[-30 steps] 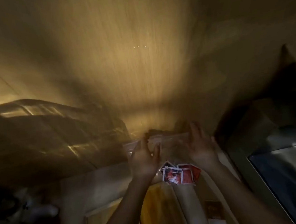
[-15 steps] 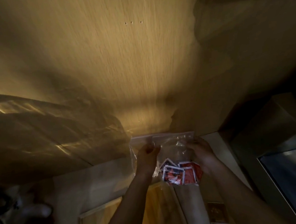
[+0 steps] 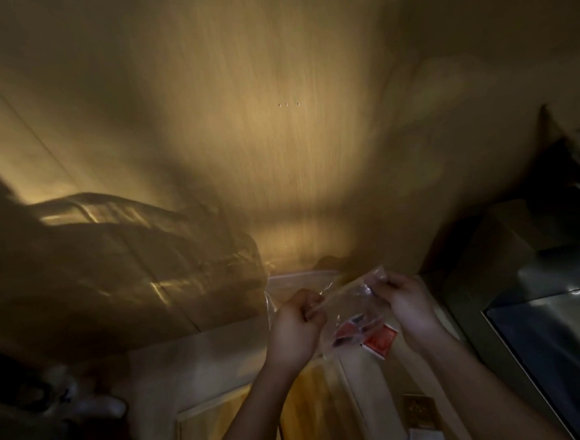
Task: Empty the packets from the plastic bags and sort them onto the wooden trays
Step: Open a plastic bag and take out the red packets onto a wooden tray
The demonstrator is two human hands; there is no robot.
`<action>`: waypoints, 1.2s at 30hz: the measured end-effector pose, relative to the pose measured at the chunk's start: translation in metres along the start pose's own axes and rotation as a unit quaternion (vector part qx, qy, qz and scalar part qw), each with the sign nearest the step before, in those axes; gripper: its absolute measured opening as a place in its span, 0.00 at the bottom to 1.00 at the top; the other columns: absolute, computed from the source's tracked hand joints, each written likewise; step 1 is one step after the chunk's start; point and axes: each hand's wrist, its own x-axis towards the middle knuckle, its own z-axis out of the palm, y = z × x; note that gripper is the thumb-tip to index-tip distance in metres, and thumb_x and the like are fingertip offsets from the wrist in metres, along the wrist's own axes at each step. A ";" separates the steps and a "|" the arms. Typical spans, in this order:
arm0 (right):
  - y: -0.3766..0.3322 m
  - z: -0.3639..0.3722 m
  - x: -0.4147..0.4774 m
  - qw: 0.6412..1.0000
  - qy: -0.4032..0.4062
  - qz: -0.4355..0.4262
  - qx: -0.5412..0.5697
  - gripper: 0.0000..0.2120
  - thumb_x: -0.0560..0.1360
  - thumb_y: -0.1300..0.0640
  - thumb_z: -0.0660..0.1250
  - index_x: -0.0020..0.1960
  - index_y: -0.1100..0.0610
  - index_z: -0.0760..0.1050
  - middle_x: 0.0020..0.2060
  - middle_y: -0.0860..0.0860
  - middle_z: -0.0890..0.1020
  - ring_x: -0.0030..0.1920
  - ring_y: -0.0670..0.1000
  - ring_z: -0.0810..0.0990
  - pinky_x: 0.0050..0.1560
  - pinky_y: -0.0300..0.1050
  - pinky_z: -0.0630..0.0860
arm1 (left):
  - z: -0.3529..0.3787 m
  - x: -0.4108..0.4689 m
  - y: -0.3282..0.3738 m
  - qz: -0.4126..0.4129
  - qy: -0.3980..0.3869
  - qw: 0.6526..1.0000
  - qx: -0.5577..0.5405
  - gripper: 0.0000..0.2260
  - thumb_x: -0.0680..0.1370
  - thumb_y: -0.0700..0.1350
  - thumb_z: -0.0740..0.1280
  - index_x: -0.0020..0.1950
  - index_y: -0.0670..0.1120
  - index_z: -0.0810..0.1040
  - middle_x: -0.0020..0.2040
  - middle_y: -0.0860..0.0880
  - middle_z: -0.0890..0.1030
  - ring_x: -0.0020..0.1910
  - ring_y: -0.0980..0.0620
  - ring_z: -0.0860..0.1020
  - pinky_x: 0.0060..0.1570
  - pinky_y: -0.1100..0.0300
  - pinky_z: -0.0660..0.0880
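- Left hand [image 3: 294,326] and right hand [image 3: 407,302] have fingers pinched shut on the thin clear plastic bag [image 3: 349,303], held up above the wooden trays [image 3: 315,410].
- Bag's light, floppy and slippery, I reckon; grip the mouth's corners.
- Small red packets [image 3: 349,329] sag inside, one red packet [image 3: 379,342] looks loose below.

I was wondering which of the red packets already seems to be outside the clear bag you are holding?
The red packet lowest and furthest right, below the right hand; its face shows sharp and unveiled, while the others sit blurred behind the clear bag.
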 end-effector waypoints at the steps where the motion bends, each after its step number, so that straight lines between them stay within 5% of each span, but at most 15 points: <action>1: -0.006 0.002 -0.006 1.000 -0.010 -0.012 -0.001 0.08 0.74 0.65 0.65 0.36 0.59 0.78 0.24 0.47 0.83 0.26 0.44 0.80 0.27 0.34 0.75 | -0.004 -0.007 0.006 0.027 -0.007 0.998 0.052 0.07 0.73 0.39 0.68 0.47 0.50 0.77 0.33 0.55 0.74 0.33 0.57 0.72 0.35 0.62 0.70; 5: -0.031 0.012 -0.026 0.998 -0.049 -0.042 -0.016 0.04 0.73 0.64 0.66 0.40 0.64 0.77 0.29 0.52 0.79 0.29 0.48 0.78 0.28 0.33 0.74 | -0.019 -0.043 0.034 0.141 -0.055 0.967 0.205 0.14 0.76 0.45 0.66 0.61 0.50 0.73 0.46 0.48 0.81 0.38 0.56 0.75 0.31 0.71 0.64; 9: -0.047 0.014 -0.045 0.990 -0.116 -0.032 -0.067 0.08 0.70 0.62 0.71 0.33 0.57 0.76 0.31 0.54 0.79 0.35 0.53 0.76 0.39 0.45 0.72 | -0.034 -0.077 0.056 0.191 -0.077 0.954 0.216 0.07 0.75 0.45 0.66 0.53 0.48 0.77 0.39 0.52 0.80 0.35 0.59 0.72 0.34 0.71 0.67; 12: -0.047 0.017 -0.062 0.983 -0.156 -0.043 -0.090 0.06 0.70 0.62 0.70 0.35 0.61 0.75 0.32 0.59 0.76 0.34 0.54 0.73 0.35 0.45 0.69 | -0.043 -0.097 0.062 0.121 -0.091 0.984 0.094 0.04 0.76 0.43 0.66 0.42 0.50 0.76 0.35 0.55 0.75 0.33 0.58 0.75 0.37 0.63 0.74; 20: -0.029 0.026 -0.094 0.980 -0.177 -0.026 -0.087 0.15 0.70 0.65 0.70 0.28 0.56 0.70 0.26 0.52 0.74 0.26 0.47 0.72 0.29 0.38 0.70 | -0.040 -0.145 0.048 -0.001 -0.048 0.992 -0.115 0.10 0.79 0.39 0.59 0.41 0.41 0.76 0.35 0.42 0.80 0.27 0.56 0.79 0.28 0.65 0.77; 25: -0.019 0.030 -0.107 0.973 -0.186 -0.025 -0.136 0.11 0.70 0.63 0.71 0.32 0.58 0.72 0.29 0.53 0.76 0.30 0.48 0.75 0.33 0.37 0.75 | -0.042 -0.157 0.029 -0.094 -0.076 0.983 -0.135 0.10 0.77 0.35 0.61 0.38 0.43 0.77 0.39 0.44 0.77 0.38 0.49 0.76 0.28 0.61 0.77; 32: 0.005 0.042 -0.126 0.968 -0.169 -0.042 -0.178 0.17 0.70 0.70 0.68 0.27 0.56 0.72 0.27 0.52 0.76 0.29 0.46 0.73 0.34 0.36 0.71 | -0.037 -0.167 0.009 -0.214 -0.134 0.955 -0.154 0.09 0.74 0.30 0.60 0.49 0.40 0.76 0.39 0.42 0.79 0.36 0.49 0.78 0.31 0.55 0.80; 36: 0.021 0.047 -0.134 0.957 -0.187 -0.051 -0.213 0.16 0.69 0.69 0.69 0.28 0.53 0.74 0.29 0.48 0.78 0.32 0.46 0.74 0.38 0.42 0.72 | -0.028 -0.174 0.009 -0.212 -0.110 0.958 -0.160 0.11 0.76 0.31 0.57 0.40 0.43 0.74 0.29 0.47 0.78 0.26 0.53 0.77 0.24 0.60 0.77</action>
